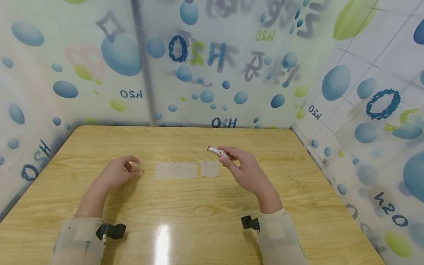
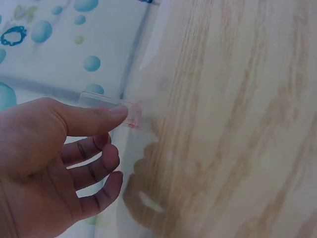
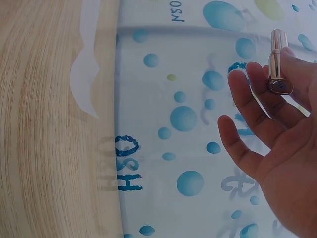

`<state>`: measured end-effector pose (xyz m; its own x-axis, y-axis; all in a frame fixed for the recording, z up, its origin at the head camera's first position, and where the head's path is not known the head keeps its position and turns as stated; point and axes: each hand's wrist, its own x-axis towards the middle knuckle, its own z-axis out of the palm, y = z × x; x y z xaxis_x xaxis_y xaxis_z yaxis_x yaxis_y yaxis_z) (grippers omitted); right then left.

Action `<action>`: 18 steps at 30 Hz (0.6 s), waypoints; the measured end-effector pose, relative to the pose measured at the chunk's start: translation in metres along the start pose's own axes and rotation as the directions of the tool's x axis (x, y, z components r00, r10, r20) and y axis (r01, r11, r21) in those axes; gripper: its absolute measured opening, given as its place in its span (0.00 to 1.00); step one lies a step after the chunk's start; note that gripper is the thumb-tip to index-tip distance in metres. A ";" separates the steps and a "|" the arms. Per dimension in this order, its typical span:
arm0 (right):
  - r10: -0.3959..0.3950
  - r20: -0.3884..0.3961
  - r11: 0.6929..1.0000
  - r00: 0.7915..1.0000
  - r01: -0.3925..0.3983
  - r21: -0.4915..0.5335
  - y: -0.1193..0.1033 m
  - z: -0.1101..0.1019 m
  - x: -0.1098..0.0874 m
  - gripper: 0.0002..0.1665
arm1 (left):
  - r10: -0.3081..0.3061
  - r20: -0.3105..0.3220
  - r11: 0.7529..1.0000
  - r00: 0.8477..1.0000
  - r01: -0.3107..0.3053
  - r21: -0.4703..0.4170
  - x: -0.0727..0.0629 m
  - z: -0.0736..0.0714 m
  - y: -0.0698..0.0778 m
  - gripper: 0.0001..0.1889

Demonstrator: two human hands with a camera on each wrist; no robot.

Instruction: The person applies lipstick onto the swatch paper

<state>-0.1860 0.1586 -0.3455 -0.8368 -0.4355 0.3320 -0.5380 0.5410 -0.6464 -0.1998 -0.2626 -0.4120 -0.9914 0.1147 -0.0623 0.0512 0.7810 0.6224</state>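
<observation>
Between the thumb and fingers of my right hand (image 1: 245,170) is a shiny rose-gold lipstick tube (image 1: 214,150), held above the table and pointing toward the upper left. Its length and dark end show in the right wrist view, where the lipstick (image 3: 279,59) stands nearly upright and the other fingers spread loosely away. My left hand (image 1: 118,173), over the left part of the table, pinches a small transparent cap (image 2: 133,113) with reddish marks at one end. The fingers behind the thumb hide part of that cap. Both hands are apart from each other.
Thin whitish square sheets lie in a row mid-table: two adjoining sheets (image 1: 165,170) and a separate sheet (image 1: 210,168) to their right, under the lipstick. The wooden table (image 1: 192,206) meets patterned walls (image 1: 205,88) at the back and sides.
</observation>
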 end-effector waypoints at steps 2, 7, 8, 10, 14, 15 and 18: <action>-0.002 0.000 1.000 1.000 0.002 0.005 0.000 0.000 0.000 0.23 | -0.019 0.002 1.000 1.000 0.019 0.023 -0.003 -0.003 0.002 0.23; -0.018 -0.004 1.000 1.000 0.018 0.018 -0.003 0.000 0.000 0.23 | -0.054 -0.005 0.995 0.999 0.054 0.084 -0.009 -0.014 0.019 0.30; -0.021 -0.005 1.000 1.000 0.021 0.019 -0.003 0.000 0.000 0.23 | -0.048 -0.012 0.994 0.999 0.049 0.093 -0.010 -0.016 0.025 0.30; -0.027 -0.006 0.999 1.000 0.027 0.026 -0.004 0.001 0.001 0.22 | -0.027 -0.028 0.996 0.999 0.029 0.090 -0.012 -0.018 0.039 0.31; -0.038 -0.008 0.999 0.999 0.039 0.038 -0.003 0.005 0.001 0.23 | 0.034 -0.093 0.999 0.995 -0.035 -0.010 -0.021 -0.013 0.080 0.30; -0.042 -0.005 0.998 0.999 0.042 0.039 -0.003 0.007 0.000 0.23 | 0.045 -0.113 0.998 0.993 -0.051 -0.049 -0.023 -0.009 0.091 0.29; -0.058 -0.001 0.997 0.998 0.058 0.041 -0.003 0.013 0.000 0.23 | 0.052 -0.160 0.976 0.986 -0.084 -0.200 -0.031 0.005 0.120 0.25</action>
<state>-0.1827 0.1478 -0.3520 -0.8040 -0.4656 0.3698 -0.5813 0.4850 -0.6533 -0.1627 -0.1696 -0.3392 -0.9938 0.0558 0.0960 0.1096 0.6304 0.7685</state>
